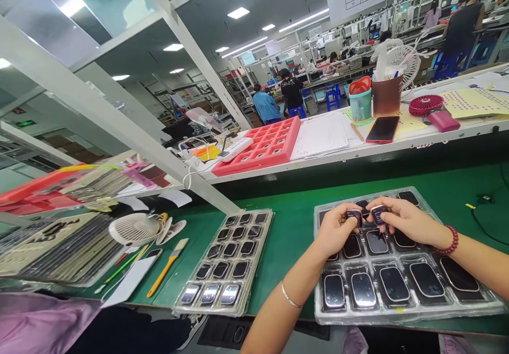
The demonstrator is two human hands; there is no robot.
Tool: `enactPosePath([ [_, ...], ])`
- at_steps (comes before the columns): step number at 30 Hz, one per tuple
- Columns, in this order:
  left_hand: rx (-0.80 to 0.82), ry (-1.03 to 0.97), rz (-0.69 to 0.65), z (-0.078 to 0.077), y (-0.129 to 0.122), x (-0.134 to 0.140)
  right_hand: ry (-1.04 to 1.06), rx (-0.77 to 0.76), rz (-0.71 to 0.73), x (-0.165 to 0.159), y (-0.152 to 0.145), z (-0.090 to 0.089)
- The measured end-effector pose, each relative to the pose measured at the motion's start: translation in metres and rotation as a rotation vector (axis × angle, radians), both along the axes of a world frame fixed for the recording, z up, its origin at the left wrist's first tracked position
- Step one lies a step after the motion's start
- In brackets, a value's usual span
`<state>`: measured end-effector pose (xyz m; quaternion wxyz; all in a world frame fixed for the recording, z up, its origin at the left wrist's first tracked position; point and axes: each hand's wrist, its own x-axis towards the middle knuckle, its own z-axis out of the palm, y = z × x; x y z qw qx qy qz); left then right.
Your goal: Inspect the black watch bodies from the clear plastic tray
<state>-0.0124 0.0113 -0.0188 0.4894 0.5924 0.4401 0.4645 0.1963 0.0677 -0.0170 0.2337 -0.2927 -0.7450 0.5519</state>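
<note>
My left hand (338, 228) grips a smartwatch body (353, 218) between thumb and fingers, its dark screen lit with small text. A second smartwatch body (379, 214), also showing text, is pinched in my right hand (401, 219). Both hands hover side by side above a clear plastic tray (374, 314), whose pockets carry several strapless watches with dark screens, such as a watch (396, 284) in the front row. The hands and forearms hide part of the tray's back rows.
Left of that stands another watch tray (254, 274) on the green table (286, 237). A brush (167, 266), a white fan (135, 230) and stacked trays (75, 248) lie farther left. Along the shelf are a red foam tray (292, 136), papers (324, 134) and a phone (383, 130). A cable (483, 229) lies right.
</note>
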Motion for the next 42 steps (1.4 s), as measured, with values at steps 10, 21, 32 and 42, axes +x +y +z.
enactPosePath([
  [10,0.003,0.022,-0.004,-0.0028,0.0016,-0.0019,0.004,0.004,0.004,0.0006,-0.0017,0.0024],
  [21,0.009,0.020,0.007,0.0008,0.0012,-0.0013,-0.002,0.016,0.008,-0.0001,-0.0009,0.0003],
  [32,0.025,0.065,0.050,0.0045,-0.0014,0.0003,0.052,0.072,0.002,-0.0013,-0.0006,-0.0009],
  [42,0.049,-0.018,0.045,0.0043,-0.0011,0.0000,0.057,0.090,0.046,-0.0004,-0.0016,-0.0018],
])
